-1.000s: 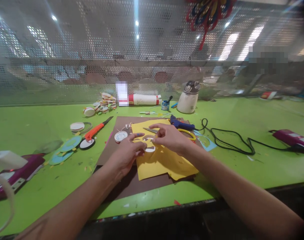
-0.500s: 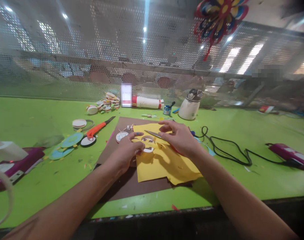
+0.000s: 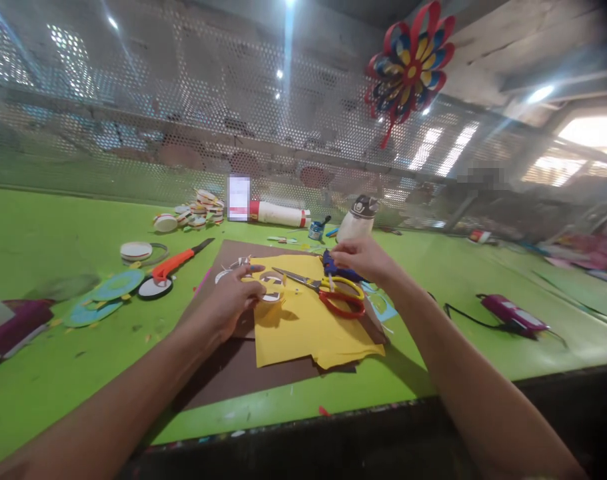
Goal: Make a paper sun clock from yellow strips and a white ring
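Note:
My left hand (image 3: 236, 293) is at the left edge of a yellow sheet (image 3: 293, 333), thumb and finger closed on a small round white paper piece (image 3: 270, 297) with yellow bits. My right hand (image 3: 360, 257) reaches past the sheet's right edge, its fingers closed on a blue glue gun (image 3: 332, 263), partly hidden by the hand. Between the hands, scissors (image 3: 340, 297) with red and yellow handles lie on the yellow sheet, blades pointing left. Under the sheet is a brown board (image 3: 218, 373).
Left are an orange-handled knife (image 3: 176, 265), light-blue paper discs (image 3: 117, 285) and a white roll (image 3: 136, 251). Behind stand a phone (image 3: 238, 199), a white tube (image 3: 279, 213), a small blue jar (image 3: 316, 231) and a white bottle (image 3: 350, 223). A purple power strip (image 3: 514, 315) lies right.
My right hand has let go of the scissors, leaving them on the yellow sheet, and moved to the blue glue gun. My left hand keeps hold of the white piece. The camera view has turned right.

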{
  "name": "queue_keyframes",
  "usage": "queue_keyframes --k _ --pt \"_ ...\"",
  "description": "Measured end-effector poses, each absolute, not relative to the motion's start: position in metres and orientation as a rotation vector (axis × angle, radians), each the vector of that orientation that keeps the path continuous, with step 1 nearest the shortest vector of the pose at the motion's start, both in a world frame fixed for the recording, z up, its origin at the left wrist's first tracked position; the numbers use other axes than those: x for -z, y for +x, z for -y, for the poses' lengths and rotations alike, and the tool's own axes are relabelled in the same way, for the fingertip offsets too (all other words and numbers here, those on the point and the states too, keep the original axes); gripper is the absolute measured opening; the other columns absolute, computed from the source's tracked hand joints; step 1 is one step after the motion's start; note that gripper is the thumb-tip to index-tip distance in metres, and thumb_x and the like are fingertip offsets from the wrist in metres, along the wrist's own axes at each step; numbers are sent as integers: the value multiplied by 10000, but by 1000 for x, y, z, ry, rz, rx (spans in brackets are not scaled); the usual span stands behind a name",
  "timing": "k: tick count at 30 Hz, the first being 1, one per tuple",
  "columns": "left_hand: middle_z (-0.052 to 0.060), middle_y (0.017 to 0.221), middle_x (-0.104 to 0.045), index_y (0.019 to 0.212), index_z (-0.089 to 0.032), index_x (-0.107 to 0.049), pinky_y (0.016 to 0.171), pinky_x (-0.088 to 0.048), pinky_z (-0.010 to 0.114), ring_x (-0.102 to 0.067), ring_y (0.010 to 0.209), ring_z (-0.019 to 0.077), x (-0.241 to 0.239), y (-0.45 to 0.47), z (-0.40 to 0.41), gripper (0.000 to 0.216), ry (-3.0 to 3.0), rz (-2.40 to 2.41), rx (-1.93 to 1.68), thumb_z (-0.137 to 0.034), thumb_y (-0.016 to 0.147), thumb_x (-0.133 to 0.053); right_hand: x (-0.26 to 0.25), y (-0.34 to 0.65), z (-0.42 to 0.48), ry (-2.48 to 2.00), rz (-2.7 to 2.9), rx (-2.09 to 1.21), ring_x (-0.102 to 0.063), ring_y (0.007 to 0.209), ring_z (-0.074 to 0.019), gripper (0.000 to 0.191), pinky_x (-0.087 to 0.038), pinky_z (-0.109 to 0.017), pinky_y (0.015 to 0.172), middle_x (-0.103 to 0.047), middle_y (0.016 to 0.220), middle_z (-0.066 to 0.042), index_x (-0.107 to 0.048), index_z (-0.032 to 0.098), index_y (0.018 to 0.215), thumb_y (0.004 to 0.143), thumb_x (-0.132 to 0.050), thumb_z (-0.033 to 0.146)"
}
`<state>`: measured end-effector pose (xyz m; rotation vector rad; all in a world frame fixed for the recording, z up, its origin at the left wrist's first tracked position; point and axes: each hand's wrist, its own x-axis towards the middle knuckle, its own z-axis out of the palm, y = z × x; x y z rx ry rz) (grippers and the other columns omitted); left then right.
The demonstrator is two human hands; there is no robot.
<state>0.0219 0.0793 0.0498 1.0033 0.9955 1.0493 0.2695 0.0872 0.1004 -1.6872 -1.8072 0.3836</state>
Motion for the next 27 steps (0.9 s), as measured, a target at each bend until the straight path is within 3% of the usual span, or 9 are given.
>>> queue_keyframes --k 3,10,15,23,27 --pt "35 701 -630 1048 -123 -559 534 -455 195 -620 615 134 -49 21 -81 515 993 -977 -1048 -27 543 -605 -96 277 -95 -1856 1970 -262 -619 730 -174 130 -478 -279 669 -696 768 -59 -709 139 794 761 -616 223" --pt "16 676 -607 1070 -163 -527 523 -449 212 -621 607 153 -41 17 -90 544 1004 -987 -1030 -22 549 -601 -68 301 -123 -2221 2203 -121 -598 954 -192 272 -508 -383 801 -584 1134 -74 -564 160 1120 891 -541 306" --pt "29 732 -624 1142 -161 -499 504 -424 193 -575 538 105 -38 17 -90 602 1058 -1004 -968 -70 565 -643 -47 309 -132 -2267 2285 -46 -590 986 -206 305 -502 -390 814 -573 1152 -84 -549 157 1149 880 -560 299" --pt "13 670 -591 1186 -165 -499 486 -401 202 -595 551 139 -30 19 -92 655 1098 -1057 -908 -73 555 -646 -46 324 -138 -2197 2344 -63 -600 946 -195 263 -507 -373 795 -592 1120 -60 -575 170 1106 890 -539 316" --pt "17 672 -589 1178 -165 -520 462 -372 197 -579 529 133 -30 20 -93 659 1092 -1086 -913 -60 538 -638 -50 329 -138 -2139 2242 -2 -583 965 -230 296 -464 -344 805 -628 1066 -103 -628 130 1054 793 -635 268"
